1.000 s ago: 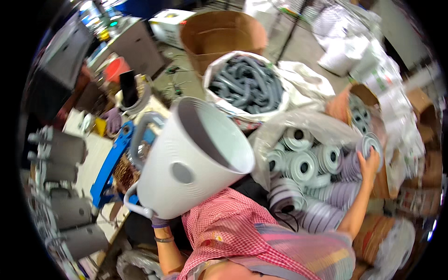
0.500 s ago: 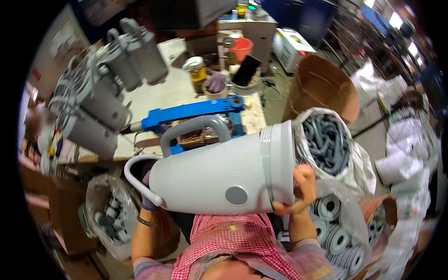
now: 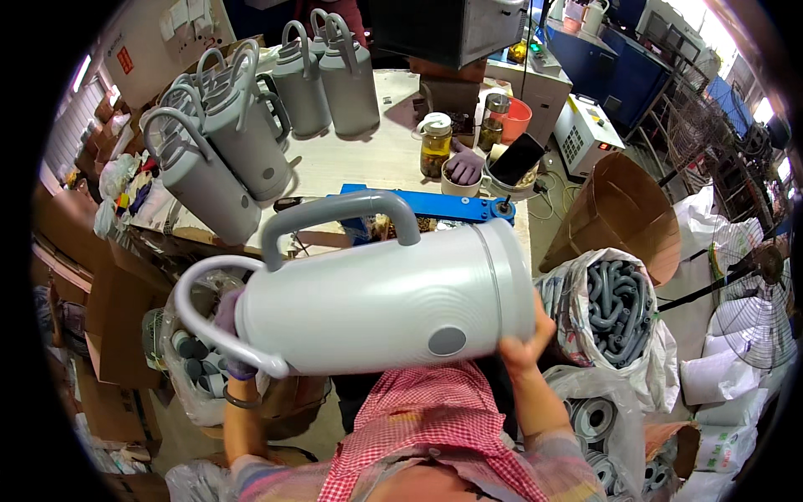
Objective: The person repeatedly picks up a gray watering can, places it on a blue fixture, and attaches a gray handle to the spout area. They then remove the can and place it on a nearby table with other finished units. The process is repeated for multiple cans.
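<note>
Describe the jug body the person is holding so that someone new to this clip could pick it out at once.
In front of the worktable with its upright grey jugs, find the person's red checked apron. Just above it lies a large pale grey ribbed plastic jug body, held between the left hand and right hand. Unlike the others, it lies sideways.

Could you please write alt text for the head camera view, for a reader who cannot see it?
A person holds a large light-grey plastic jug body sideways over their lap, the left hand at its narrow handle end and the right hand at its wide end. Beyond it, a workbench carries a row of finished grey jugs and a blue fixture, with a bag of grey handles at the right.
</note>
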Action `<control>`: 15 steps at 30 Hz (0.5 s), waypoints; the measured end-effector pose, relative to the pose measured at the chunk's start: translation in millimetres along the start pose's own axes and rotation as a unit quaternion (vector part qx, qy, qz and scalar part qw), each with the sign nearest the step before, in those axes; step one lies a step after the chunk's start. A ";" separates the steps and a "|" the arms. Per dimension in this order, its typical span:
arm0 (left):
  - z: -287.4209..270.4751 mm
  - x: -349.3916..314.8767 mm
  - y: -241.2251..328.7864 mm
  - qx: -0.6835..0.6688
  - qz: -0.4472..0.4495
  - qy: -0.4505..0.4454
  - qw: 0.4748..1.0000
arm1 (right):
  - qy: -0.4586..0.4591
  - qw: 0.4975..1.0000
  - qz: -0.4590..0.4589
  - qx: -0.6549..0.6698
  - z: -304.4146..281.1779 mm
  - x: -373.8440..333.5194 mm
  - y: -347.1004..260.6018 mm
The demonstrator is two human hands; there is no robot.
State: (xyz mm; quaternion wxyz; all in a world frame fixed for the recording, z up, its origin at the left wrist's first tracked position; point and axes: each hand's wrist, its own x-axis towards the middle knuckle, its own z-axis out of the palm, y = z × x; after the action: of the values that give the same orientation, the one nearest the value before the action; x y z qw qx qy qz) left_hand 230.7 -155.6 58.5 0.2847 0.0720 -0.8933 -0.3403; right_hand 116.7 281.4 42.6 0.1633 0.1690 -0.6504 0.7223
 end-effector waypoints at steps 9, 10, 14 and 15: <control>-39.5 -27.8 -44.8 -0.201 -0.098 0.090 0.970 | -0.258 0.962 -0.077 0.042 36.1 11.5 29.9; -48.1 -44.0 -71.8 -0.070 -0.064 0.087 0.992 | -0.240 0.969 -0.036 0.045 44.6 11.2 27.3; -33.0 -37.7 -6.6 -0.026 -0.011 0.181 0.983 | -0.151 0.957 0.153 0.195 28.6 76.9 43.8; -35.6 -41.1 -2.4 -0.035 -0.009 0.186 0.982 | -0.073 0.945 0.163 0.273 42.2 90.8 35.1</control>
State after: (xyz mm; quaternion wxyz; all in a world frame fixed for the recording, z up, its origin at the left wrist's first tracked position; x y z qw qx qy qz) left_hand 284.4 -164.3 59.7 0.4454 0.1321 -0.8116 -0.3541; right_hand 21.2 237.3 57.1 -0.0567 0.1509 -0.4571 0.8747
